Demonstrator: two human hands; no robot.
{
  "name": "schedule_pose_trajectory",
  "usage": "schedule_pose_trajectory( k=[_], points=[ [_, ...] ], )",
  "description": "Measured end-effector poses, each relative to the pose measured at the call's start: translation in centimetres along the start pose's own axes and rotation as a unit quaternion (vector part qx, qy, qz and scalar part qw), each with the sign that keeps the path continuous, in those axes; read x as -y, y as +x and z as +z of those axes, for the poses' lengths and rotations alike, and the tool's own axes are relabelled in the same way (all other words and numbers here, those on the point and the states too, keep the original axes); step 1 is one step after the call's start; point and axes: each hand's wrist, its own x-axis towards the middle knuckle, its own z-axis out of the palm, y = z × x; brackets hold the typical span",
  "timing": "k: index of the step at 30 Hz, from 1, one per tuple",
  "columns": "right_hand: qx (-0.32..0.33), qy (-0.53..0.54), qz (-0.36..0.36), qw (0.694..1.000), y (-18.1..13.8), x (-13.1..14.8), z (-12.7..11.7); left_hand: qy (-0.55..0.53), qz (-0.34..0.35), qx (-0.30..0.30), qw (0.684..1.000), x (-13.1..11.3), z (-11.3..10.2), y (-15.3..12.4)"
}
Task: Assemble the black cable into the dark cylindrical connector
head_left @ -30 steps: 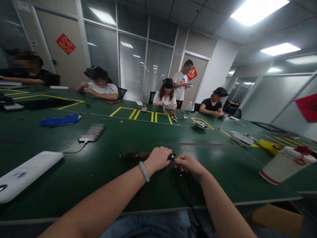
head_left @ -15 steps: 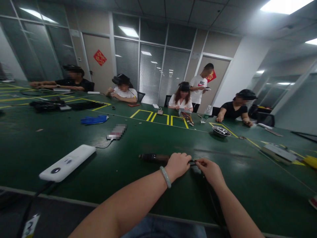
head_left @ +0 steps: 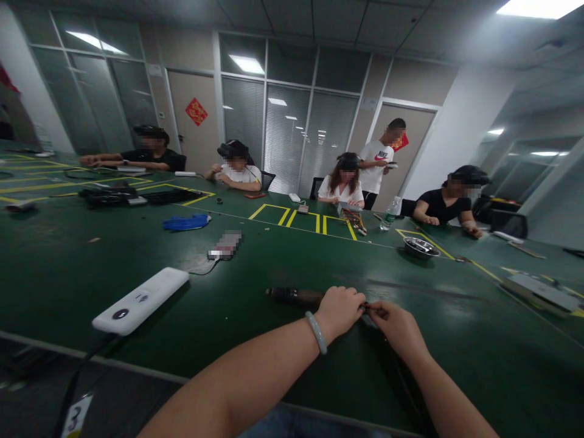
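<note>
A dark, tube-shaped tool [head_left: 298, 296] with a ringed black collar and narrow tip lies across the green table, tip to the left. My left hand [head_left: 341, 311] is closed over its rear half, hiding that part; a pale green bangle circles the wrist. At the tool's back end, my right hand [head_left: 396, 325] pinches something small and dark, mostly covered by the fingertips. From near there a dark cord [head_left: 406, 380] runs down beside my right forearm toward the table's near edge. The exact kind of tool does not show.
A white power bank [head_left: 141, 299] lies left, cabled to a blurred phone [head_left: 225, 244]. Beyond are a blue glove [head_left: 186, 222], a metal bowl [head_left: 420, 247], a water bottle [head_left: 390, 214] and a grey box [head_left: 541, 293]. Several people sit across the table; one stands.
The whole view has shifted slightly, so things appear farther right. My left hand stays on the tool, and my right fingertips are still at its back end, slightly closer to the left hand.
</note>
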Motion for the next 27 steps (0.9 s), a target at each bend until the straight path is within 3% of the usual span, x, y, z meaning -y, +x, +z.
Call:
schedule_pose_trajectory(
  k=[9,19,27],
  points=[
    [0.051,0.040,0.024,0.998,0.7,-0.8,0.7,-0.018,0.014,0.018,1.000,1.0,0.0,0.6],
    [0.084,0.070,0.094,0.990,0.9,-1.8,1.5,-0.069,0.010,-0.019,0.997,1.7,1.1,0.9],
    [0.069,-0.009,0.073,0.995,1.3,-0.7,1.2,-0.076,0.004,0.001,0.997,1.7,-0.1,1.0]
  ],
)
